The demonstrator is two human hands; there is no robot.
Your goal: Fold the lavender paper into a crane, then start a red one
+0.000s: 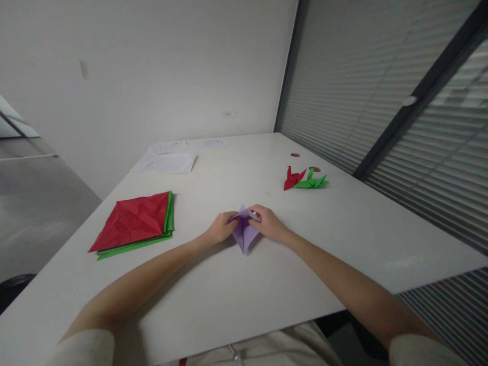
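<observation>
A purple origami paper (245, 238), folded into a diamond-like shape with a crease down its middle, is held near the middle of the white table. My left hand (223, 226) pinches its left edge, thumb toward the centre. On the opposite edge my right hand (267, 221) is closed, thumb and fingers gripping the paper. The upper part of the purple paper is lifted and bent between both hands. Its lower point aims toward me. Some of my fingertips are hidden behind the paper.
On the left lies a stack of creased sheets, red paper (139, 218) over green paper (170, 216). A red origami crane (293, 178) and a green origami crane (312, 181) sit at the right. Printed sheets (168, 162) lie by the wall. Blinds (381, 101) flank the table (213, 295).
</observation>
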